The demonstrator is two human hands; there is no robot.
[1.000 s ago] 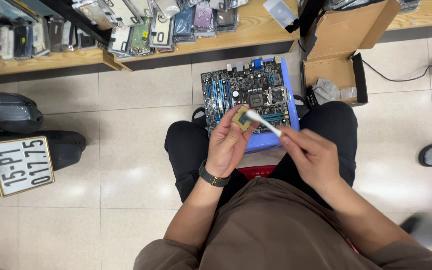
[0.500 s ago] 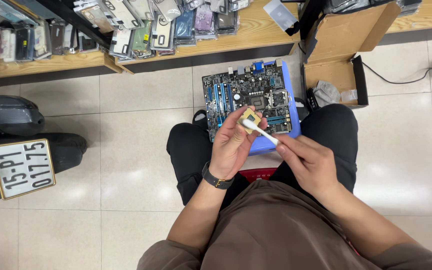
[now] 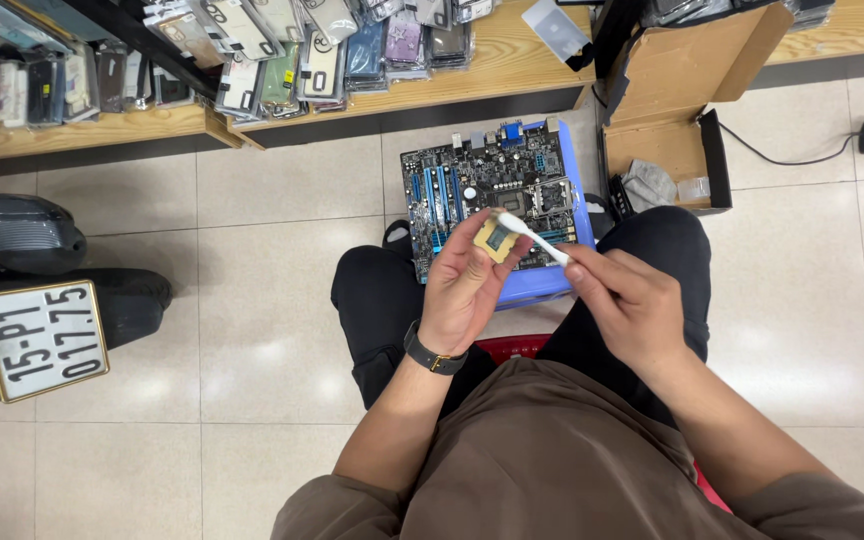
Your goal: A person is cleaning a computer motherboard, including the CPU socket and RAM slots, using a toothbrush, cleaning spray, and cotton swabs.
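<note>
head view: left hand [image 3: 464, 290], black wristband, fingers curling shut around a small square tan processor chip [image 3: 496, 240], holding it above the lap. right hand [image 3: 624, 300] pinching closed on a thin white stick-shaped swab [image 3: 534, 239], its tip touching the chip. black computer motherboard with blue slots [image 3: 492, 190] lying on a blue plastic stool [image 3: 537, 285] just beyond. open brown cardboard box [image 3: 667, 150] sitting right of it.

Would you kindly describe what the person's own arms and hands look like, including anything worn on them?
Both forearms are bare, with brown sleeves ending near the elbows. The left hand has a dark watch with a black strap around its wrist. The right hand wears nothing: no glove, ring or band is visible. Neither hand is gloved.
</note>
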